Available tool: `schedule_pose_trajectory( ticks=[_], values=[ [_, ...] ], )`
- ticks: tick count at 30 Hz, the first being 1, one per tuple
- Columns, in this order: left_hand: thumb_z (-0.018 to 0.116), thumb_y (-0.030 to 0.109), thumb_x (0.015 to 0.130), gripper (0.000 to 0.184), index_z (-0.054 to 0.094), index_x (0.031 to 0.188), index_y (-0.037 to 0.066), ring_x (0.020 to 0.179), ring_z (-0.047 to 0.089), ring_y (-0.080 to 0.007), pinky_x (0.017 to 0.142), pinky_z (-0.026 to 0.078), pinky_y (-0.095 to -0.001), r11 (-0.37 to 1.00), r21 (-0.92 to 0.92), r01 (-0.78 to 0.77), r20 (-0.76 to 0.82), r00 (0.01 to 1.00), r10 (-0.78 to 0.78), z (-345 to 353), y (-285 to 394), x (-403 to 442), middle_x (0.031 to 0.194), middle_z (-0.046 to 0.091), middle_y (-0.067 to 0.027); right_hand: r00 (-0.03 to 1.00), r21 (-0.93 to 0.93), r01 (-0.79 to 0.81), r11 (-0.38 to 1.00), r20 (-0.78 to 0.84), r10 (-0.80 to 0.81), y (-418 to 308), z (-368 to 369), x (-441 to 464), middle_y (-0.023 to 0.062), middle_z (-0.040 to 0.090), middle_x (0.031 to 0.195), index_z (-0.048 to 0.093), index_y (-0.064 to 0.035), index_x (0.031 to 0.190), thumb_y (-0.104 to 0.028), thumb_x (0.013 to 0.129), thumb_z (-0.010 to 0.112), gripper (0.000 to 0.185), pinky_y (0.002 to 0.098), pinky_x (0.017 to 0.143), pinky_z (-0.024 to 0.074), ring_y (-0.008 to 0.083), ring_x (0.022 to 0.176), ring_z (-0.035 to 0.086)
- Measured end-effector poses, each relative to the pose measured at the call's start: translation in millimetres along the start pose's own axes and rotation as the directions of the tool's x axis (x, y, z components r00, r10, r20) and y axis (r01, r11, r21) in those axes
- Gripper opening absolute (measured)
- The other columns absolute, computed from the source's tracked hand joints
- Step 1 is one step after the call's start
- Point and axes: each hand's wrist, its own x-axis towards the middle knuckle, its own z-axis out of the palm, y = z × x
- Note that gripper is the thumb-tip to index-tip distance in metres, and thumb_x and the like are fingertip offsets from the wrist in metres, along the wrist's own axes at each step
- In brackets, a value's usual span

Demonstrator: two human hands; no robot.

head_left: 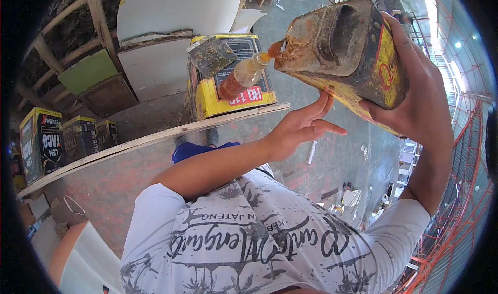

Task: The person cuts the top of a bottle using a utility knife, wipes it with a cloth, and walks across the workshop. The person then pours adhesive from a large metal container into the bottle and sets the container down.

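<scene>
My right hand [423, 86] grips a worn yellow and black metal can [332, 42] by its bottom end and side, tilting it to the left. Thick amber liquid at the can's rusty spout corner meets the mouth of a clear bottle [243, 77], which has reddish-amber content in its lower part. The bottle stands by a yellow and black tin [236, 106]; its exact footing is unclear. Beneath the tilted can, my left hand [306, 122] has its fingers spread, with fingertips close to the can's underside; contact is unclear. A dirty flat piece [211, 56] lies on the tin.
A wooden ledge [155, 139] runs below the tin, with several similar tins [41, 143] at the left. White boards [176, 11] and a green panel [89, 72] are behind. Red metal framework [467, 164] rises at the right.
</scene>
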Motion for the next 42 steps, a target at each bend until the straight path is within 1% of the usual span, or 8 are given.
schedule_pose_trajectory(
  ticks=[6,9,12,21,24,27,30,42],
  values=[
    [0.055,0.015,0.1,0.084,0.004,0.166,0.006,0.133,0.057,-0.0356,0.115,0.036,-0.0449,1.0,-0.022,-0.018,-0.005,1.0,0.018,0.6,-2.4,1.8,0.16,0.034,-0.0018,0.971,-0.005,-0.188,0.982,0.15,0.187,-37.1,-22.6,21.7,0.0211,0.068,0.123,0.041,-0.0065,0.156,-0.02,0.054,0.088,0.113,0.0431,0.099,0.0521,0.039,0.111,0.068],
    [0.054,0.015,0.101,0.083,0.004,0.166,0.007,0.133,0.057,-0.0353,0.115,0.036,-0.0457,0.999,-0.025,-0.026,-0.002,1.0,0.026,-0.1,-1.5,1.9,0.16,0.034,-0.0009,0.996,0.019,-0.076,0.997,0.052,0.075,-11.2,-5.6,7.3,0.0206,0.069,0.12,0.04,-0.0073,0.157,-0.021,0.055,0.088,0.113,0.0432,0.097,0.0521,0.0384,0.108,0.069],
    [0.059,0.044,0.101,0.091,0.005,0.167,0.014,0.136,0.055,-0.0379,0.116,0.033,-0.0436,1.0,0.027,-0.01,0.018,1.0,0.009,-3.3,-4.6,1.1,0.169,0.026,-0.0035,1.0,0.032,-0.018,0.999,-0.02,0.019,3.4,1.6,-1.2,0.0204,0.069,0.118,0.04,-0.0074,0.157,-0.021,0.055,0.088,0.113,0.0433,0.096,0.0519,0.0383,0.106,0.069],
    [0.058,0.046,0.102,0.088,0.007,0.167,0.016,0.136,0.055,-0.039,0.117,0.033,-0.0453,0.999,0.028,-0.022,0.028,0.999,0.021,-3.3,-6.3,-0.1,0.171,0.022,-0.0031,0.999,0.035,-0.029,0.999,-0.021,0.03,8.1,1.5,-2.5,0.0215,0.069,0.119,0.04,-0.0069,0.156,-0.021,0.055,0.088,0.113,0.0432,0.097,0.0514,0.0397,0.107,0.068],
    [0.055,0.018,0.101,0.085,0.002,0.166,0.005,0.132,0.059,-0.035,0.115,0.034,-0.0427,0.999,-0.025,-0.035,0.002,0.999,0.035,0.8,-2.3,1.6,0.16,0.034,-0.0014,1.0,0.03,-0.005,1.0,-0.008,0.005,6.3,0.6,0.1,0.0217,0.069,0.12,0.04,-0.0064,0.156,-0.021,0.055,0.088,0.113,0.0431,0.097,0.0512,0.0399,0.108,0.068],
    [0.055,0.018,0.1,0.086,0.001,0.166,0.005,0.132,0.059,-0.0354,0.115,0.034,-0.0426,0.999,-0.021,-0.041,0.004,0.999,0.041,0.5,-4.1,1.5,0.159,0.035,-0.002,1.0,0.035,0.011,0.999,-0.006,-0.011,5.0,-0.4,0.9,0.0216,0.069,0.12,0.04,-0.0061,0.156,-0.021,0.055,0.088,0.112,0.0431,0.097,0.0511,0.0398,0.108,0.068],
    [0.056,0.047,0.103,0.087,0.007,0.167,0.017,0.136,0.054,-0.0396,0.119,0.033,-0.0476,0.998,0.042,-0.041,0.043,0.998,0.039,-3.9,-6.8,0.3,0.171,0.019,-0.0024,1.0,0.046,-0.001,0.999,-0.014,0.002,9.1,1.5,-1.0,0.0213,0.069,0.119,0.04,-0.006,0.156,-0.021,0.055,0.088,0.112,0.0431,0.097,0.0511,0.0396,0.108,0.068],
    [0.057,0.045,0.102,0.089,0.005,0.167,0.014,0.136,0.055,-0.0387,0.118,0.031,-0.0427,0.998,0.057,0.009,0.004,1.0,-0.009,-0.8,-0.4,-4.9,0.171,0.019,-0.0044,0.999,0.068,-0.033,0.997,-0.029,0.035,12.9,6.4,-7.4,0.022,0.067,0.128,0.039,-0.0036,0.157,-0.021,0.054,0.089,0.115,0.0422,0.102,0.0513,0.0375,0.117,0.068]
  ],
)
